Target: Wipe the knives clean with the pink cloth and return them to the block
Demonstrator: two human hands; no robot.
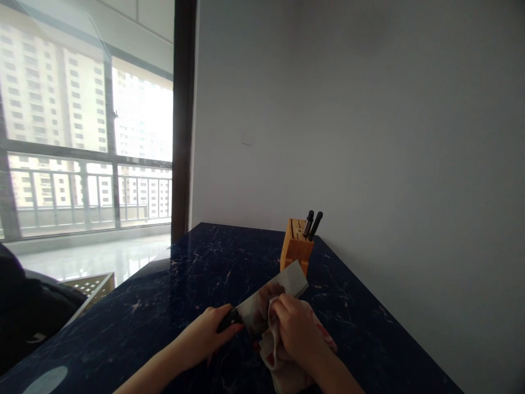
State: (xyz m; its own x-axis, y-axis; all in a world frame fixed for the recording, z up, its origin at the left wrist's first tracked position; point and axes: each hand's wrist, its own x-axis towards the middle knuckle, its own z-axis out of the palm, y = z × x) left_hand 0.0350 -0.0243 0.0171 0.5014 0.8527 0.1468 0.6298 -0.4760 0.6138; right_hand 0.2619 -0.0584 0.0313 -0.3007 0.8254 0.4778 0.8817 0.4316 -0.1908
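A cleaver (289, 280) with a broad shiny blade and black handle is held in my left hand (211, 330), its blade slanting up to the right above the table. My right hand (293, 323) is closed on a cloth (283, 372), pale with red patches, and lies over the lower edge of the blade. Folds of the cloth hang below that hand. Just behind the blade's tip stands a wooden knife block (296, 249), with black-handled tools (315, 224) in its slots.
The dark blue marbled table (229, 257) runs back to a grey wall (348, 137). At the left are a dark chair-like shape (36, 306) and a perforated pale panel (92, 287). Beyond stands a window (82, 137). A pale round spot (47, 379) shows at the table's near left.
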